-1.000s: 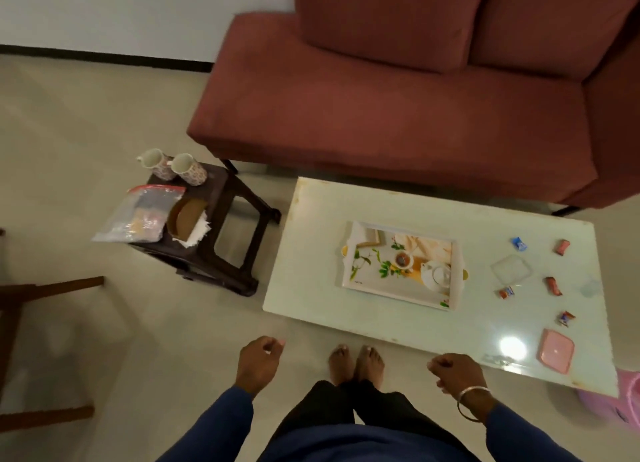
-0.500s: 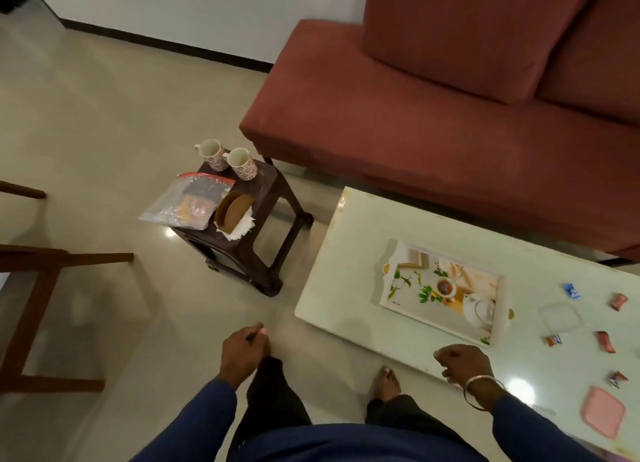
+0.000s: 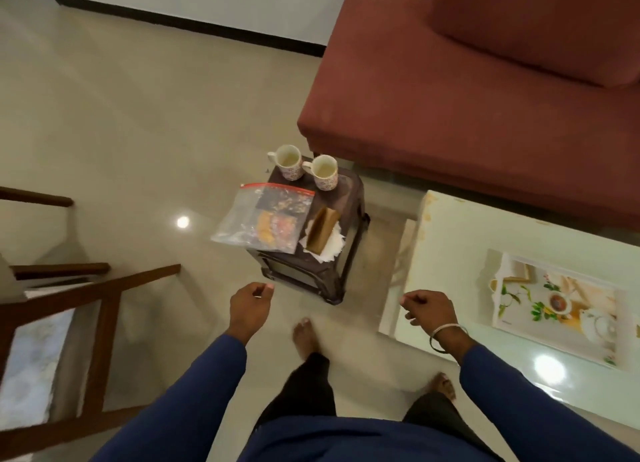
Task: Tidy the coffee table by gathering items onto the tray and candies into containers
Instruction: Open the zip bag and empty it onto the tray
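Head view has swung from the desk (image 3: 450,239) toward the stool (image 3: 349,198) bearing two mugs (image 3: 289,161); both hands, left (image 3: 249,309) and right (image 3: 429,311), loosely curled, hold nothing. Tray (image 3: 509,323) lies on the desk, nothing gathered yet.

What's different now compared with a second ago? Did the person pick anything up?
Nothing picked up. The person has turned and stepped toward the dark stool, so the candies have slid out of view on the right. The left hand and right hand stay loosely curled, holding nothing. The two mugs, zip bag and tray haven't moved.
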